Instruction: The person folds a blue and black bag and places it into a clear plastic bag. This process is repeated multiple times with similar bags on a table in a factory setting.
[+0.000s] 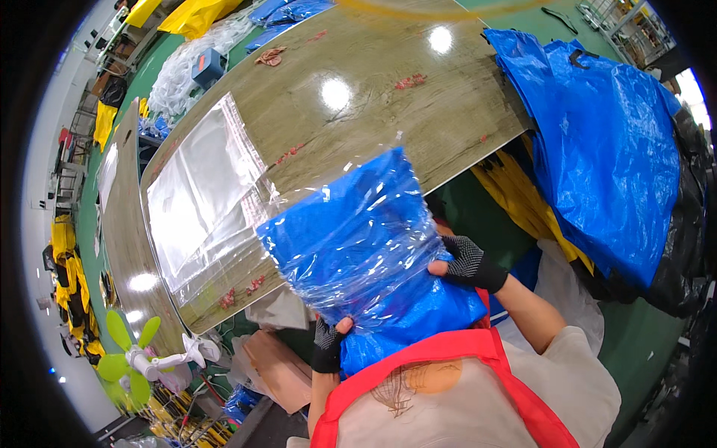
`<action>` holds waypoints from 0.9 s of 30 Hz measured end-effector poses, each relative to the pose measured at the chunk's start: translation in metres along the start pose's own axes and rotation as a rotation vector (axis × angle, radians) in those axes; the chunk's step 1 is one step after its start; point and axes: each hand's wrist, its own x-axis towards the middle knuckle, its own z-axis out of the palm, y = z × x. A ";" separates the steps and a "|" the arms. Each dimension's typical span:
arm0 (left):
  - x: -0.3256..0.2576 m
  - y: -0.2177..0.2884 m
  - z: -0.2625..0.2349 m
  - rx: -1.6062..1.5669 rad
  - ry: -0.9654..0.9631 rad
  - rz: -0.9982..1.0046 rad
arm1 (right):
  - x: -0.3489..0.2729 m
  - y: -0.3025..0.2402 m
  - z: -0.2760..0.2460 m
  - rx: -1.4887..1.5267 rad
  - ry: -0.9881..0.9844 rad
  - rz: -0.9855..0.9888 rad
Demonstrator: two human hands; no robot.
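Note:
A folded blue tarp (351, 216) is partly inside a clear plastic bag (366, 261), held up in front of my body. The bag bunches in wrinkles around its middle, and the lower end of the blue sheet shows outside it. My left hand (331, 342), in a black fingerless glove, grips the lower left side with the thumb on top. On the right side my right hand (469, 264), gloved the same way, pinches the bag and the blue sheet. The fingers beneath are hidden. A stack of flat clear bags (205, 201) lies on the table to the left.
The brown table (366, 89) has red marks and a small crumpled cloth (270, 57). Large blue sheets (597, 142) hang over its right end, beside yellow material (534, 201). A green-bladed fan (134, 358) stands at lower left. Clear plastic (183, 82) heaps behind the table.

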 end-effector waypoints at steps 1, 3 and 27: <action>-0.014 0.004 0.006 -0.026 0.051 -0.048 | -0.008 -0.005 -0.006 -0.058 -0.087 0.192; -0.025 -0.004 0.006 0.050 0.120 -0.090 | -0.020 0.010 -0.012 -0.005 -0.109 0.323; -0.047 0.029 0.022 0.348 0.062 0.131 | -0.024 0.001 0.037 -0.102 0.395 -0.015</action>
